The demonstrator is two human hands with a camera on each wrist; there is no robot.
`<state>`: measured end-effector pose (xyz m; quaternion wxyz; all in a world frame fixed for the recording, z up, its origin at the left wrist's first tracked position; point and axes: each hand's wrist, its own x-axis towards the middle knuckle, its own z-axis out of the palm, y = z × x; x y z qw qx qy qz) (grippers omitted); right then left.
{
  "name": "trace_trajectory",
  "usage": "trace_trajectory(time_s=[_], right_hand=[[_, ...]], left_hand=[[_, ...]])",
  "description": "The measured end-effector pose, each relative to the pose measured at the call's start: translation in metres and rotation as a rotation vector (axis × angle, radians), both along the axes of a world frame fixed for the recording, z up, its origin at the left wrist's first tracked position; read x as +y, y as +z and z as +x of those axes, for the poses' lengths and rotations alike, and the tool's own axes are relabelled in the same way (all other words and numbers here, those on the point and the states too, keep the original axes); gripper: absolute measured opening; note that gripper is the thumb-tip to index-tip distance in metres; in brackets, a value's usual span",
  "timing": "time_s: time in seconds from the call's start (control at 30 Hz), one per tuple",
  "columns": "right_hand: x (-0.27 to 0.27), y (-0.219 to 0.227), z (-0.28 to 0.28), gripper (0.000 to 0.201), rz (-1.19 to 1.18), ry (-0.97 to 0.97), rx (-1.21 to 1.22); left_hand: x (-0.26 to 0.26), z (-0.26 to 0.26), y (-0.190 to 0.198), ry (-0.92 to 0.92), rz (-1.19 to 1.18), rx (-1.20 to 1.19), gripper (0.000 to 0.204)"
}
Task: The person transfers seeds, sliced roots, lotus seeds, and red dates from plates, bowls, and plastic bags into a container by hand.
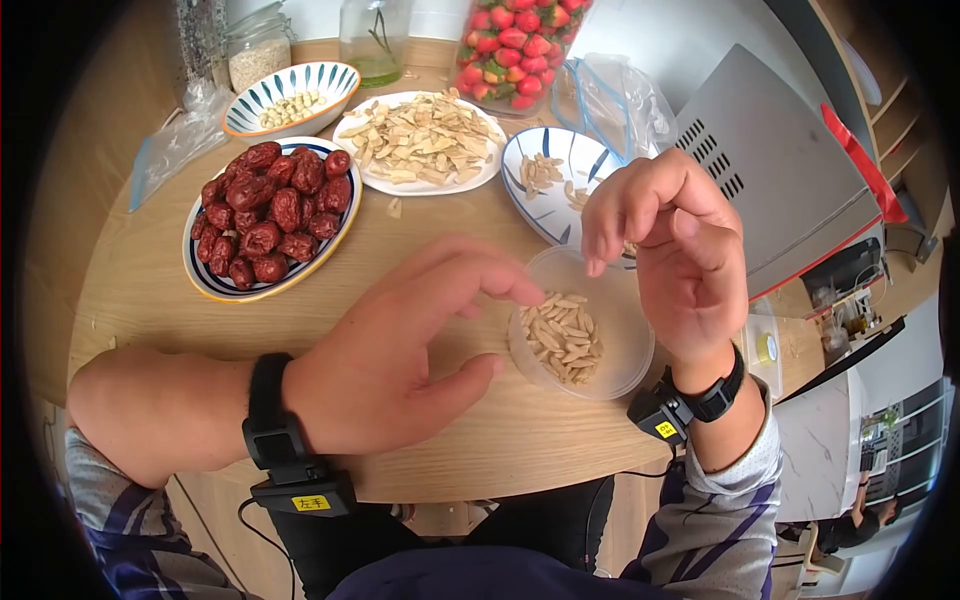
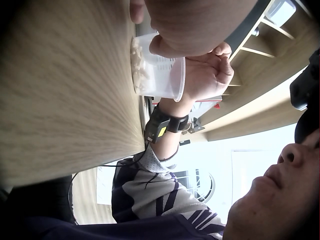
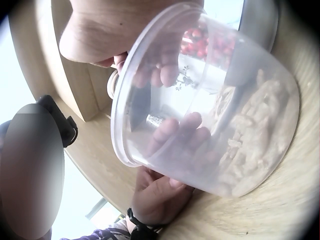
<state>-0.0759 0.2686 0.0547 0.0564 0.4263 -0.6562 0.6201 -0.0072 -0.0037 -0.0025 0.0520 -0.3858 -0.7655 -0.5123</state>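
Observation:
A clear plastic tub holds pale, slender pieces gathered toward its left side in the head view. My left hand is beside the tub's left side, its fingers loosely bent and the thumb apart; the index fingertip reaches the rim, though contact is unclear. Over the tub's far right side hangs my right hand, with fingers loosely bent downward and nothing visible in them. Behind it, a blue-patterned plate bearing similar pieces is partly hidden.
Dried red dates fill an oval plate on the left. Farther back stand a white plate of pale slices, a striped bowl, jars and a strawberry container. Plastic bags and a grey appliance are at right.

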Motion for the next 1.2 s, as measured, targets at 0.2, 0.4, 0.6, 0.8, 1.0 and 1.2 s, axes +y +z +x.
trace_trajectory(time_s=[0.2, 0.4, 0.6, 0.8, 1.0, 1.2], right_hand=[[0.002, 0.004, 0.006, 0.042, -0.021, -0.021, -0.082], [0.025, 0.012, -0.017, 0.039, 0.020, -0.265, 0.038], [0.053, 0.014, -0.047, 0.045, 0.575, -0.669, 0.100], [0.072, -0.009, -0.069, 0.044, 0.868, -0.502, 0.141], [0.070, -0.009, -0.061, 0.033, 0.895, -0.295, 0.226], [0.066, -0.006, -0.049, 0.025, 0.879, -0.248, 0.354]], left_hand=[[0.000, 0.000, 0.000, 0.001, 0.004, 0.007, 0.056], [0.000, 0.000, 0.000, -0.001, 0.002, -0.003, 0.055], [0.000, 0.001, -0.001, 0.002, 0.007, -0.031, 0.056], [0.001, 0.000, -0.001, -0.004, 0.015, -0.011, 0.056], [0.000, 0.001, -0.003, -0.004, 0.015, -0.019, 0.058], [0.001, 0.000, -0.004, 0.000, 0.020, -0.006, 0.059]])
